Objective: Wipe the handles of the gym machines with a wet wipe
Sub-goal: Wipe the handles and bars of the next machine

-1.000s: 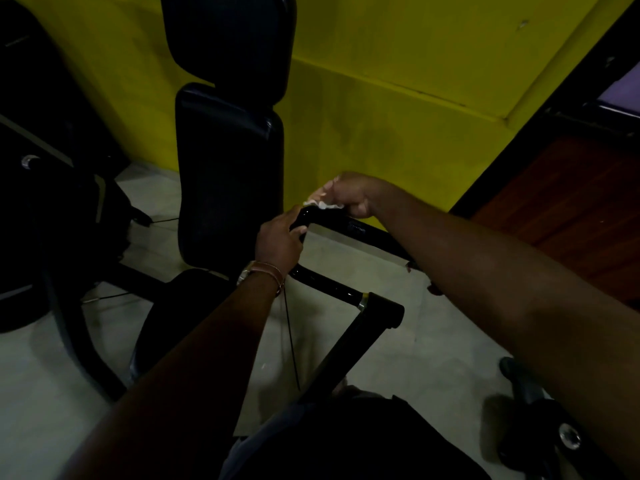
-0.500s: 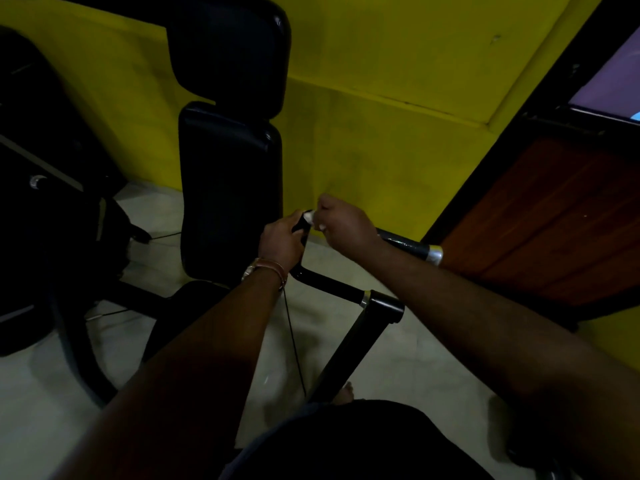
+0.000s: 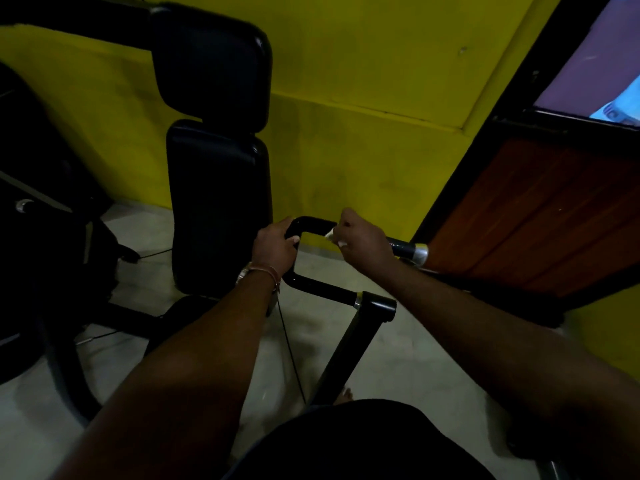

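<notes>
Right hand (image 3: 363, 244), clamped round the wet wipe (image 3: 331, 234) on the handle (image 3: 313, 224), has slid outward from the bend toward the silver end cap (image 3: 420, 253) since half a second ago; more bare black bar now shows at the bend. Reading: bend done, straight grip in progress. Left hand (image 3: 274, 247) still grips the handle's upright section left of the bend, steadying it. Backrest pad (image 3: 218, 206) stands left of the handle. No readable brand or writing; too dark.
</notes>
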Demonstrator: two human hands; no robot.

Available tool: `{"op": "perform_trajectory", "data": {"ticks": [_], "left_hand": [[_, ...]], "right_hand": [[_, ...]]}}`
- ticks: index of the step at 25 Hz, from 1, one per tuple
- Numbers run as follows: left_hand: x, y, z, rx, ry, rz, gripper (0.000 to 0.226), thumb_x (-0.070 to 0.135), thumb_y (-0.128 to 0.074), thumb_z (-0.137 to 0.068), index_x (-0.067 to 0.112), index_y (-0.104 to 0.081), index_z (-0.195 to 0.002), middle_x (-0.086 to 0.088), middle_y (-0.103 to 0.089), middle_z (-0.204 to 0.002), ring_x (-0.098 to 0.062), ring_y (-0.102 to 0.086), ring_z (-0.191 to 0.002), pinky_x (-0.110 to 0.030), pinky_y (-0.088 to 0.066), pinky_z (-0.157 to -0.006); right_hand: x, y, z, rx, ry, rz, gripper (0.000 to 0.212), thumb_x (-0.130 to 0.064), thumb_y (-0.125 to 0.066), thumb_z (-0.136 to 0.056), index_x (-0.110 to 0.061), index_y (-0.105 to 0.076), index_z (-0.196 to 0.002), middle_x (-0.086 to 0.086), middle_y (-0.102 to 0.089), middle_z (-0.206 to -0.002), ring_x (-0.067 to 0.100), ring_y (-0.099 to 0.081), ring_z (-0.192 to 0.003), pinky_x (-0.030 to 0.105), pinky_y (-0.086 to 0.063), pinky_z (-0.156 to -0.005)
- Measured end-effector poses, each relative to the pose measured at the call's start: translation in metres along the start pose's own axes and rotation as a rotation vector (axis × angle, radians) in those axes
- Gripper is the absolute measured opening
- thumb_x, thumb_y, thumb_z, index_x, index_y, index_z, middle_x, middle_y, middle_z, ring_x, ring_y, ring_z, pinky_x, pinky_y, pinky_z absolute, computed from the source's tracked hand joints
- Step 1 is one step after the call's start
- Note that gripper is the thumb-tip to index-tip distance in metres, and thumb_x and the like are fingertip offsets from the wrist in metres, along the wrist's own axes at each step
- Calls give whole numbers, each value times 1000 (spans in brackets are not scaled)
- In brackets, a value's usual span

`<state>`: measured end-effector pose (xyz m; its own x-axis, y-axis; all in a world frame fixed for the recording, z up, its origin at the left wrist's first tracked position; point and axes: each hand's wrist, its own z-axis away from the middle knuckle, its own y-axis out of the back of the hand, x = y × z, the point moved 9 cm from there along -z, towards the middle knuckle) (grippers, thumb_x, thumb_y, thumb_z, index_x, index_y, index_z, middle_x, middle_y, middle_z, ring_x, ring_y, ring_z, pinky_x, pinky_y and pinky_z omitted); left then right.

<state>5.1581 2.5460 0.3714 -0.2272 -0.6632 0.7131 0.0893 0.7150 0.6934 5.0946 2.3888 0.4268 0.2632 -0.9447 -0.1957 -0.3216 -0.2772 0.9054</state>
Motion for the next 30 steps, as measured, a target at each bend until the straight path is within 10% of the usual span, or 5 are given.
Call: {"op": "perform_trajectory", "data": {"ticks": [5, 14, 20, 30], "left_hand": [[34, -5, -9, -63, -202, -82, 49, -5, -62, -82, 1, -59, -131, -18, -58, -134, -31, -53, -126, -29, -36, -108], [52, -6, -9, -33, -259, -81, 44, -11, -67, -77, 4, -68, -119, -15, -67, -121, -30, -63, -113, -29, -44, -99], [45, -9, -10, 4, -245, -57, 48, -17, -63, -76, 5, -68, -119, -14, -65, -124, -27, -61, -116, -25, -39, -103], [43, -17, -7, 63, -266, -90, 59, -19, -59, -66, 4, -68, -119, -17, -65, -123, -31, -62, -116, -34, -44, -103]], "right_hand": [[14, -10, -39, -79, -271, -294, 4, -13, -75, -80, -10, -75, -77, 9, -71, -80, 25, -65, -76, 35, -52, -68], [45, -33, -65, -484, -561, -514, 8, -8, -73, -85, 0, -76, -85, 9, -70, -73, 9, -60, -55, 24, -50, -55], [71, -63, -18, -1024, -666, -748, 27, -4, -47, -99, 4, -72, -104, 17, -72, -107, 30, -66, -96, 45, -53, -91], [66, -78, -16, -1107, -747, -902, 30, 15, -37, -91, 9, -66, -97, 20, -72, -94, 27, -71, -83, 36, -60, -79]]}}
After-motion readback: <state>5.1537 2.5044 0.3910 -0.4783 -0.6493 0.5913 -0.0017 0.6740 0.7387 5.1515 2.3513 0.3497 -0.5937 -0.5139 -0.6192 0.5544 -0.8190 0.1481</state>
